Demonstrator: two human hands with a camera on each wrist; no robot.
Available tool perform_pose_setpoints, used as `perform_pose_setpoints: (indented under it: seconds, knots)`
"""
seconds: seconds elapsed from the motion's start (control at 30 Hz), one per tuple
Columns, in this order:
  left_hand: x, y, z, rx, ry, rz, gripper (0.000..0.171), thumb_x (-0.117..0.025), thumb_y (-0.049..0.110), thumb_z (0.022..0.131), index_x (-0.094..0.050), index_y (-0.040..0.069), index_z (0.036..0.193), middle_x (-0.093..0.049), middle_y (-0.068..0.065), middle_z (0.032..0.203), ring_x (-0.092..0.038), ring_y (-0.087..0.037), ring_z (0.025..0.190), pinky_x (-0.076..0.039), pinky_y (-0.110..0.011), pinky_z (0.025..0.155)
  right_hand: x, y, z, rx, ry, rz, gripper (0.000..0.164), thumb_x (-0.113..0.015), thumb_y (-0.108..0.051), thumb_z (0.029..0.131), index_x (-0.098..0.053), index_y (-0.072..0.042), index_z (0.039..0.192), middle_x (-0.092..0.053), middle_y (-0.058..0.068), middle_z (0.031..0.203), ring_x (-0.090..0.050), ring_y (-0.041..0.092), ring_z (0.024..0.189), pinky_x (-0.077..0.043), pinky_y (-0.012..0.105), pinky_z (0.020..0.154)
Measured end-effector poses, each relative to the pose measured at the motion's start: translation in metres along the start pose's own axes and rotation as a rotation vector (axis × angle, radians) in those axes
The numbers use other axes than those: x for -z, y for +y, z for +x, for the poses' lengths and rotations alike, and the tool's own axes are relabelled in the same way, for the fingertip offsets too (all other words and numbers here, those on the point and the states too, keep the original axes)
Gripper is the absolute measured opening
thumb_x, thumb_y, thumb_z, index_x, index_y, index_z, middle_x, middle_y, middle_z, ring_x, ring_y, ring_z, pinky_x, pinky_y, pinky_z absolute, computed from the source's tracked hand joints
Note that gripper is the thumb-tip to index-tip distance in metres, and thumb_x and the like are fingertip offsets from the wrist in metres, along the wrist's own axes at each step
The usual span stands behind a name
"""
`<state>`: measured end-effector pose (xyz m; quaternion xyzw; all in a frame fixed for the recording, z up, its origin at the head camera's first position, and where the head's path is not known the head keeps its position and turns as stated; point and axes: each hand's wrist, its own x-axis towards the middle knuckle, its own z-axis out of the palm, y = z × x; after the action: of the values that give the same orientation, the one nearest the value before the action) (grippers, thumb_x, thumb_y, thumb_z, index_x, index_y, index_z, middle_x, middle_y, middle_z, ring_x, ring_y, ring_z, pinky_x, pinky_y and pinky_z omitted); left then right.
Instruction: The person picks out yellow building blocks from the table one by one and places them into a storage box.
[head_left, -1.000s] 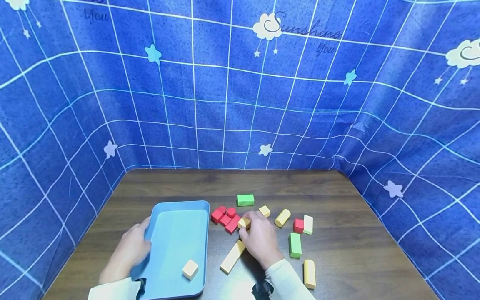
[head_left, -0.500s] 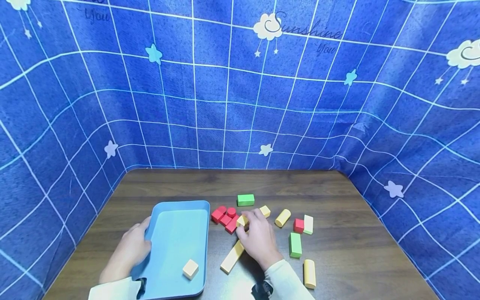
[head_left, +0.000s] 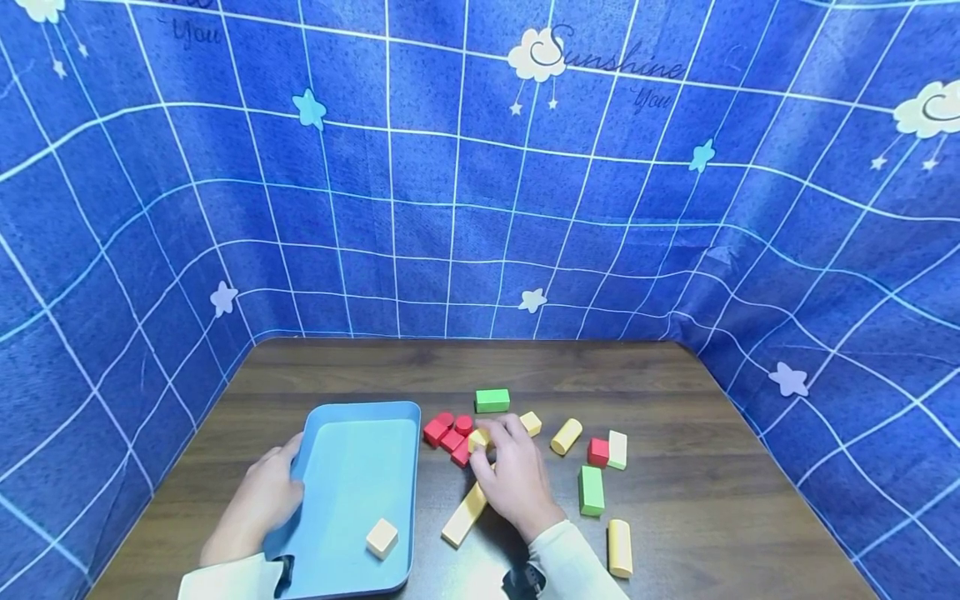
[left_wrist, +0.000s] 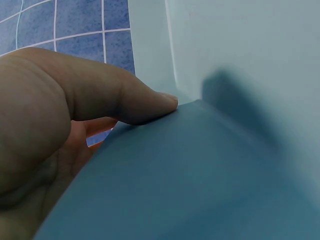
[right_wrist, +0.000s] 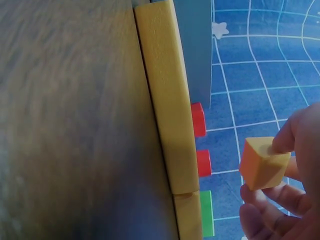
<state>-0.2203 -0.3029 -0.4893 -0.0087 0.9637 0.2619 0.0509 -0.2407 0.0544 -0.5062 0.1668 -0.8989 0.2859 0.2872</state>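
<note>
- Yellow cube point(right_wrist: 262, 165): your right hand's point(head_left: 517, 473) fingers point(right_wrist: 282, 195) pinch it, held up off the tabletop point(head_left: 675, 475). The grip looks to be near the finger ends, so the cube could twist or slip if you ease the pressure.
- The red blocks point(head_left: 452, 442) lie close by, partly behind the cube in the head view (the right wrist view shows it raised, but I can't judge the gap). Dip too soon and you might scatter them.
- The long yellow block point(head_left: 465, 515) runs partly out of sight beside your right hand; a low wrist could drag it askew.
- Another yellow block point(head_left: 531, 423) sits just past your knuckles, where a swing away from you could clip it.
- Your left hand's point(head_left: 262, 493) fingers grip the side of the blue tray point(head_left: 352, 483), thumb over the rim. Tug or tilt that wall and the pale cube point(head_left: 382, 538) inside could slide.
- The yellow cylinder point(head_left: 566, 437) farther right lies on its side; a bump could set it rolling.
</note>
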Motion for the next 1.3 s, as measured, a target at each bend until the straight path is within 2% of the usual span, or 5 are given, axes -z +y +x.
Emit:
perform_pose_setpoints:
  seconds: [0.27,0.5,0.7,0.97,1.3]
  knots:
    - [0.000,0.000,0.000,0.002,0.001,0.001,0.066,-0.045,-0.002,0.086,-0.017,-0.004,0.146,-0.035,-0.036,0.133,-0.034,-0.053,0.117,-0.031,-0.072,0.091,0.000,-0.002,0.000,0.070,0.030,0.029,0.033,-0.060,-0.031,0.084,-0.065,-0.028,0.116,-0.051,-0.011,0.103,-0.045,0.002,0.075,-0.046,0.027,0.058]
    - [0.000,0.001,0.000,0.009,0.002,-0.003,0.067,-0.046,-0.002,0.086,-0.018,-0.004,0.146,-0.035,-0.036,0.133,-0.034,-0.054,0.117,-0.031,-0.073,0.090,-0.001,-0.004,0.000,0.138,0.074,0.059,0.032,-0.060,-0.031,0.084,-0.064,-0.032,0.116,-0.052,-0.010,0.103,-0.046,0.002,0.079,-0.047,0.027,0.059]
    - [-0.001,0.001,-0.001,0.005,0.008,-0.006,0.067,-0.045,-0.002,0.085,-0.018,-0.005,0.146,-0.035,-0.037,0.133,-0.034,-0.053,0.117,-0.031,-0.072,0.091,-0.001,-0.007,0.000,0.167,0.073,0.071,0.032,-0.061,-0.032,0.085,-0.065,-0.030,0.116,-0.053,-0.009,0.103,-0.048,0.002,0.085,-0.050,0.030,0.064]
    - [-0.002,-0.001,0.000,-0.011,0.020,0.003,0.067,-0.046,-0.003,0.084,-0.019,-0.006,0.145,-0.036,-0.037,0.132,-0.035,-0.053,0.117,-0.031,-0.072,0.092,-0.003,-0.013,-0.002,0.208,0.073,0.102,0.031,-0.064,-0.030,0.083,-0.066,-0.026,0.115,-0.053,-0.008,0.104,-0.048,0.002,0.082,-0.049,0.028,0.063]
    - [-0.001,-0.001,0.001,0.007,0.002,-0.006,0.068,-0.046,-0.002,0.084,-0.017,-0.004,0.146,-0.035,-0.037,0.132,-0.035,-0.052,0.116,-0.032,-0.072,0.090,-0.005,-0.026,-0.003,0.364,-0.025,0.196,0.038,-0.065,-0.025,0.085,-0.061,-0.025,0.123,-0.055,-0.008,0.114,-0.050,0.001,0.087,-0.049,0.023,0.074]
